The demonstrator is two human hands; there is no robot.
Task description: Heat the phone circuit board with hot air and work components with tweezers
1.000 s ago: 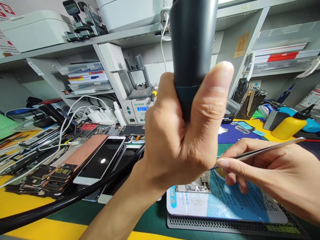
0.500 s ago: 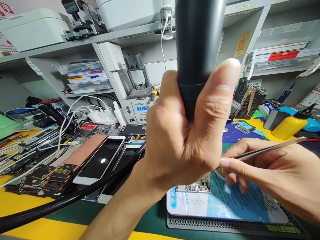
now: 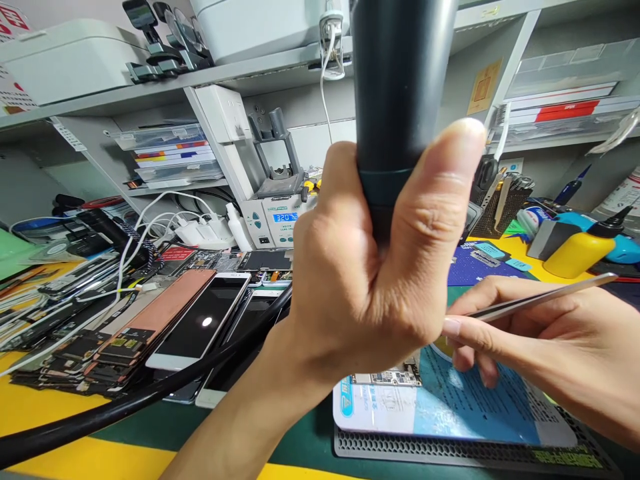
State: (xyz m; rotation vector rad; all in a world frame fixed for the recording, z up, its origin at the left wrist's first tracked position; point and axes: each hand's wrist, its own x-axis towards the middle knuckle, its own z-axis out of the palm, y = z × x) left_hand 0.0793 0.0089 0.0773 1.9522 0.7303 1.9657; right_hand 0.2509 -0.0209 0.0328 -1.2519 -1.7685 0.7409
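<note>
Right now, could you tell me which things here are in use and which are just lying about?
In use: black hot-air handle in left hand; tweezers in right hand; circuit board; blue mat.
Lying about: white phone; yellow bottle; white cables.

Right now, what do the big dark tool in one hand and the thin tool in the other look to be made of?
The black handle in the left hand looks like matte plastic: dull, even sheen, moulded ring. It may be rubber-coated; the look leaves that open. The tweezers in the right hand look like bare steel: silvery, bright glint along thin flat arms.
</note>
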